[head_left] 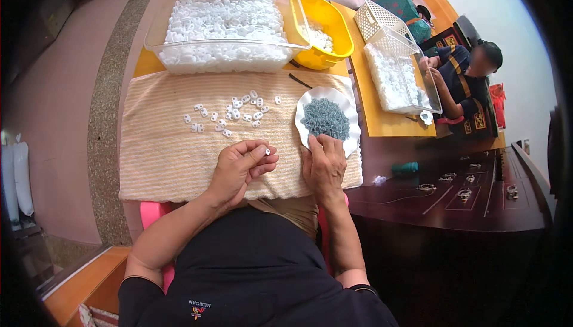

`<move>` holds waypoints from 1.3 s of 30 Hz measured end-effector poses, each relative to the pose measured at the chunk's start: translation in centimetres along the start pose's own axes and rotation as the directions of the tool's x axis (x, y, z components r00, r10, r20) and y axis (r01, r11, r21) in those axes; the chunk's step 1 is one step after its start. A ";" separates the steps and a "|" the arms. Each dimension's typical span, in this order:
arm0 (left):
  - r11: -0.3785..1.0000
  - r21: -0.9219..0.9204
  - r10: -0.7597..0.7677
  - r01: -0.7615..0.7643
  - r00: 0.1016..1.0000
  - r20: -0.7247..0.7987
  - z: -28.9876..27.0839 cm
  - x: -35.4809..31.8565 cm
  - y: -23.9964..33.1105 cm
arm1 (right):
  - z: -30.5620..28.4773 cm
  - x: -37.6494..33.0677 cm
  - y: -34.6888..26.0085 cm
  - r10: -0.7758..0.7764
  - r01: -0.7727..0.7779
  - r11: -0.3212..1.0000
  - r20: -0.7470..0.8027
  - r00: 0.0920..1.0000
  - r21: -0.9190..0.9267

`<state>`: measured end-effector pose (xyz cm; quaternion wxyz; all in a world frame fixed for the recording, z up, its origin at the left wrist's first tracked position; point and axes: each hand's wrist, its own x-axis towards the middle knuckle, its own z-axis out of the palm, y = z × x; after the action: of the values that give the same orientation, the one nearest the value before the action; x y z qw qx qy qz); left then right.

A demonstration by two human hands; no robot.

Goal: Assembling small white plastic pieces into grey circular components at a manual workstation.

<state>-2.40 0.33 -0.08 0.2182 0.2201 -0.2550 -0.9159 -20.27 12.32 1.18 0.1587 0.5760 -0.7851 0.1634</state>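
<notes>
Grey-blue small parts (pixel 325 118) lie heaped in a white scalloped dish (pixel 300 115), just ahead of the right hand (pixel 325 163), which is nearer to them than the left hand (pixel 245 163); the heap is too tangled to show any one part's long axis. Right fingertips bunch at the dish's near edge, and whether they grip a part I cannot tell. Left thumb and forefinger pinch narrowly on a small white piece (pixel 267 152), left of the dish, above the striped cloth (pixel 167 166)
</notes>
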 end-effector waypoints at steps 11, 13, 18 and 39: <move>0.999 0.024 -0.025 0.026 0.999 -0.048 -0.1 0.0 -0.1 | 0.3 0.3 -0.2 -0.051 0.053 0.998 -0.120 0.991 0.017; 0.999 0.022 -0.027 0.029 0.998 -0.048 0.1 0.0 -0.1 | 0.3 0.3 -0.3 -0.062 0.063 0.998 -0.133 0.989 -0.001; 1.000 0.025 -0.019 0.020 0.999 -0.041 0.2 0.0 -0.1 | 0.8 0.2 -0.1 -0.097 0.095 0.995 -0.164 0.982 -0.023; 0.997 0.073 -0.027 0.031 0.998 -0.064 0.4 -0.1 -0.2 | 1.2 0.9 -0.2 -0.060 0.074 0.995 -0.181 0.982 0.068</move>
<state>-2.57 0.73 0.13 0.2045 0.2603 -0.2786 -0.9015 -20.43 11.00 0.54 0.2123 0.5907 -0.7411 0.2383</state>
